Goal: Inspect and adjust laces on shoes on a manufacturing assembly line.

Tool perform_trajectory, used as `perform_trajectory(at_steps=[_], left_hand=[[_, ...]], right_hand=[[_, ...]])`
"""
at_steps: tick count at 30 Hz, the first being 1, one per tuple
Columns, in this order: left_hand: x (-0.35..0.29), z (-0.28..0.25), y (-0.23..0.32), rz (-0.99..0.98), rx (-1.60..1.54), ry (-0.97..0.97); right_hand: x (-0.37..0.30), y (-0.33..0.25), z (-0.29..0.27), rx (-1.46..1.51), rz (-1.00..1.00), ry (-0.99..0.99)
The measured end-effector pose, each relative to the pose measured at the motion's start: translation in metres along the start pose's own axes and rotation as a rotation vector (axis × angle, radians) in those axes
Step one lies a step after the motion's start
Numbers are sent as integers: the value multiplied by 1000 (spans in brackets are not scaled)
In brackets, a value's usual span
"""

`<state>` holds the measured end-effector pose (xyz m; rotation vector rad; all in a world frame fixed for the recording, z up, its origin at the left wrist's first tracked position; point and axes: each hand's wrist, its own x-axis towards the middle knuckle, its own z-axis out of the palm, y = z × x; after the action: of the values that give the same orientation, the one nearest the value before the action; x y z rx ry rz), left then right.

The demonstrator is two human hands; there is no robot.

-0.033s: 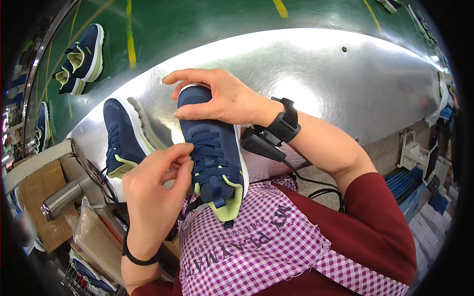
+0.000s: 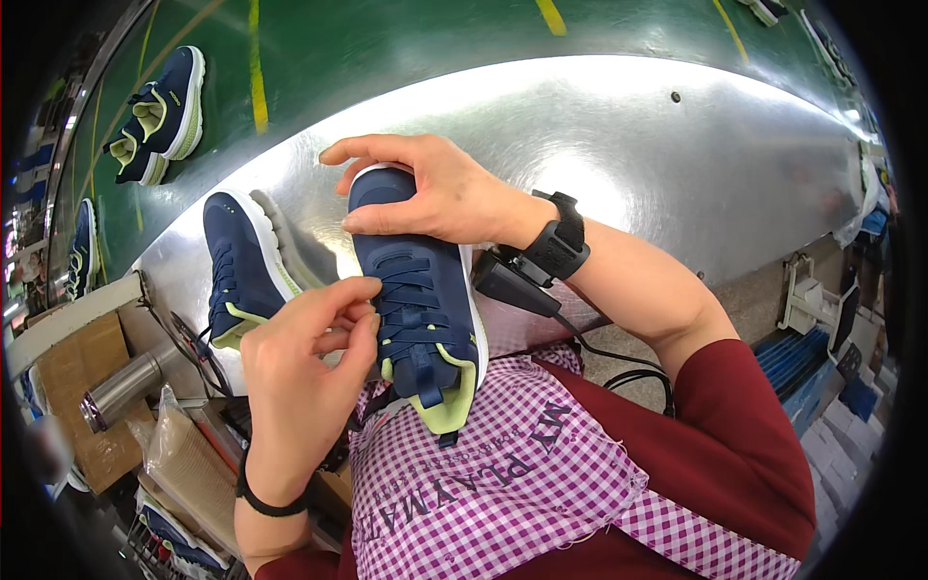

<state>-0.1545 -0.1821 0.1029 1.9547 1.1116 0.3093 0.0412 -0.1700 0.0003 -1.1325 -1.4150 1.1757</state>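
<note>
A navy sneaker (image 2: pixel 411 266) with lime lining and a white sole points its toe away from me, its heel against my checked apron. My right hand (image 2: pixel 435 188) grips it across the toe, thumb on the upper and fingers round the far side. At the laces' left edge is my left hand (image 2: pixel 314 353), fingers bent in a pinch with the index fingertip touching the shoe. Anything between those fingertips is too small to make out. Left of it stands a second navy sneaker (image 2: pixel 237 251), partly behind my left hand.
Beyond the metal worktop (image 2: pixel 638 145) runs a green surface (image 2: pixel 329 58) with yellow lines, bearing a pair of navy sneakers (image 2: pixel 179 101). A black cabled device (image 2: pixel 512 285) is by my right wrist. At lower left are a steel cylinder (image 2: pixel 121 391) and cardboard (image 2: pixel 87 367).
</note>
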Motion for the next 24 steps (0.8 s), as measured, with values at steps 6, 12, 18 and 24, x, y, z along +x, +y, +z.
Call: perform_trajectory(at_steps=[6,12,18,24], left_hand=[[-5,12,-3,337,360,227],[-11,18,-9,367,453,328],[-10,8,-20,299,303,321],[-24,4,-32,385,237,114]], right_hand=[[2,-2,2,47,22,17],[6,0,1,13,45,1],[9,1,4,56,35,-8],[11,5,8,87,11,46]])
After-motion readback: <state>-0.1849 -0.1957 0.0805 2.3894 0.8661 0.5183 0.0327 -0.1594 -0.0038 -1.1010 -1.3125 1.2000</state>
